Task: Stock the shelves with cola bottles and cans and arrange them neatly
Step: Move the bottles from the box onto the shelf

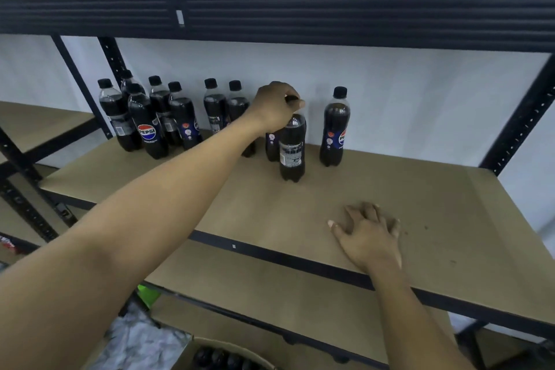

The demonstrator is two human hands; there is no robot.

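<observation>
Right now my left hand (277, 108) pinches the cap of a bottle (292, 147), which stands upright on the shelf (450, 204) a little in front of the back row. Gripping at the top, I judge, lets me nudge it into line without knocking its neighbours. My right hand (369, 234) lies flat, fingers spread, on the shelf near the front edge, probably bracing my reach. A cluster of bottles (150, 117) stands at back left, and a lone bottle (335, 129) stands to the right. My forearm hides part of the row, and one bottle just behind the held one is mostly covered. The box (222, 359) below is cut off; only dark caps show.
</observation>
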